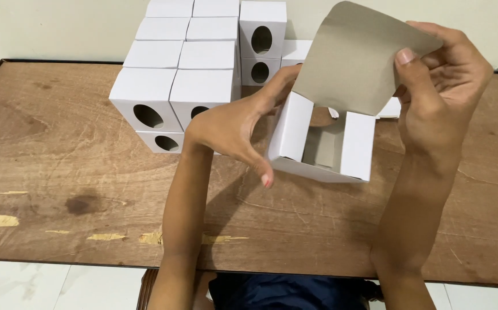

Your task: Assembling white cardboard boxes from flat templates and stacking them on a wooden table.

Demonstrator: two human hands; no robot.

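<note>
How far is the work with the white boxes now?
Done: a stack of closed white boxes with oval windows stands at the back of the wooden table. In hand: the left hand steadies an open white box, while the right hand holds its grey lid flap up. Left: this flap is not yet closed. No further flat blanks are visible.

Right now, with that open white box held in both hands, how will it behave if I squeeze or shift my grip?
The open white box is thin card, empty inside, so probably very light. Its raised lid flap already curves under the right hand, so likely floppy. Unclosed walls at the left hand may crush easily.
</note>
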